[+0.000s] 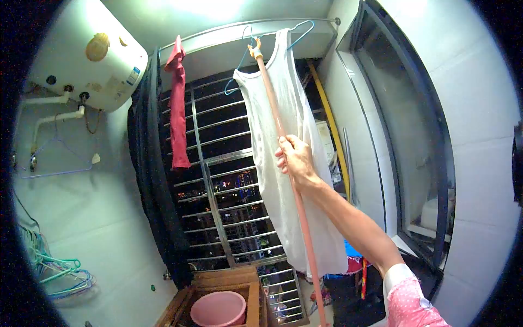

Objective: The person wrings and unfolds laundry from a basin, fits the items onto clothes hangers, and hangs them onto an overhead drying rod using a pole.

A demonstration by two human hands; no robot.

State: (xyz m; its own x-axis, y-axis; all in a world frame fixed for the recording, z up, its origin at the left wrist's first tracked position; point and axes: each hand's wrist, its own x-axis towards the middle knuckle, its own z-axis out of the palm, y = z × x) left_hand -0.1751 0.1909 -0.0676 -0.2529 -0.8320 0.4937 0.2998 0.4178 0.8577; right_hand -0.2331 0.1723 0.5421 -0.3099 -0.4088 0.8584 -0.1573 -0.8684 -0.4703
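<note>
My right hand [294,159] is wrapped round a long pink pole [306,234] at the centre. The pole's orange forked tip [255,50] reaches up to a blue hanger [300,32] near the ceiling rail. A white sleeveless garment [272,180] hangs from that hanger, behind the pole and hand. To its left a red garment [178,114] and dark clothes [155,163] hang from the rail [218,27]. My left hand is out of view.
A water heater [87,52] is at the upper left. Several hangers [57,267] hang on the left wall. A pink basin [218,309] sits on a wooden stand [226,277] below. Window bars [229,163] stand behind; a dark-framed glass panel [400,109] is at right.
</note>
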